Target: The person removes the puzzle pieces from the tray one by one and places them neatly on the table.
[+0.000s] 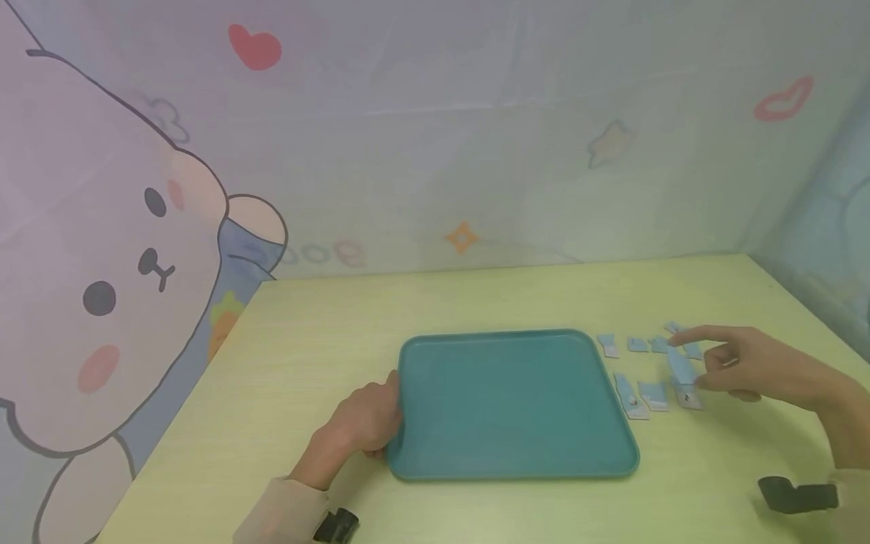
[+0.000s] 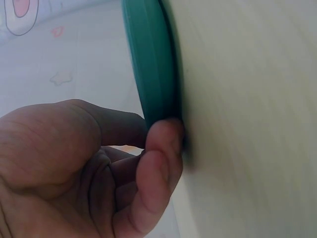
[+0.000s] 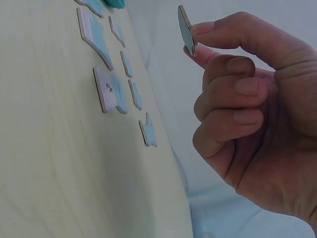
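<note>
A teal rectangular tray (image 1: 510, 408) lies on the table, with nothing on its surface. My left hand (image 1: 370, 414) grips its left edge; the left wrist view shows the fingertips (image 2: 166, 136) curled at the rim. Over to the right of the tray, my right hand (image 1: 744, 363) pinches a light-blue puzzle piece (image 3: 186, 32) between thumb and index finger, raised above the table. The other three fingers of that hand are folded toward the palm. Below it lie several pale blue and pinkish puzzle pieces (image 1: 653, 394), spread out flat.
The light yellow-green table (image 1: 326, 332) carries the tray and the pieces. One puzzle piece (image 1: 608, 345) lies close to the tray's right edge. Behind the table hangs a printed cloth (image 1: 421, 151) with a cartoon bear at left. Another cloth wall (image 1: 843, 204) borders the right side.
</note>
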`<action>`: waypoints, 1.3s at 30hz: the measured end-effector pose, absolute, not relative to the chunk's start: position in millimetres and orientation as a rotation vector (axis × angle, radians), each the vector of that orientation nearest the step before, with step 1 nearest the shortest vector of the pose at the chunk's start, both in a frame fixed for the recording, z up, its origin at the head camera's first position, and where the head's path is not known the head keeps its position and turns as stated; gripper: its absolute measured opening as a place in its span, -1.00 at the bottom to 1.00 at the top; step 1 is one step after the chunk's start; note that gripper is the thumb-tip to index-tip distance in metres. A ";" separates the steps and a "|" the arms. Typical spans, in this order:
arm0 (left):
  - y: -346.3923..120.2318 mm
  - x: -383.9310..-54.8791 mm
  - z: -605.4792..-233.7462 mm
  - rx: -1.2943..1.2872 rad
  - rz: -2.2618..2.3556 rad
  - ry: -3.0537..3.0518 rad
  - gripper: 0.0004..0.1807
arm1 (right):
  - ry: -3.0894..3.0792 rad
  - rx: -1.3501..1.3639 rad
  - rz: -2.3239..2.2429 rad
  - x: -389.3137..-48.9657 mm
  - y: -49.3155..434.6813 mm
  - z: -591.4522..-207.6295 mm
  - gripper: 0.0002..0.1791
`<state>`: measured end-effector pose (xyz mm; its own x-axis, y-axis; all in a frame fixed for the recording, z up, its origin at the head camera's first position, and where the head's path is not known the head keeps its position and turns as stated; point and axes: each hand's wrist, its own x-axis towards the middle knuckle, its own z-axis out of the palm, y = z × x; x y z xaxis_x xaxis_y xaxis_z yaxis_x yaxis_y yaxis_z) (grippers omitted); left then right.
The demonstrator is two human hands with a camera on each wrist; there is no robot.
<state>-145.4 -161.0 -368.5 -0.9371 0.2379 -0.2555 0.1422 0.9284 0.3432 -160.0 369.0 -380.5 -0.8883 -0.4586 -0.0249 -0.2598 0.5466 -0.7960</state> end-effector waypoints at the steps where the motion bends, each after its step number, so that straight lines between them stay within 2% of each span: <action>1: -160.8 -145.5 -368.6 0.282 0.465 2.793 -0.43 | 2.558 -0.589 -1.255 -159.6 371.0 -381.3 -0.42; 9: -160.6 -146.1 -367.7 0.284 0.454 2.792 -0.40 | 2.597 -0.475 -1.204 -158.5 383.7 -385.7 -0.48; 16: -160.5 -146.1 -365.2 0.284 0.447 2.794 -0.39 | 2.590 -0.489 -1.200 -161.0 389.1 -393.4 -0.56; 28: -161.7 -146.5 -367.3 0.284 0.458 2.786 -0.39 | 2.569 -0.495 -1.132 -167.4 366.2 -393.2 -0.55; 39: -161.7 -146.4 -367.5 0.284 0.454 2.791 -0.42 | 2.651 -0.373 -0.979 -167.5 354.8 -394.3 -0.61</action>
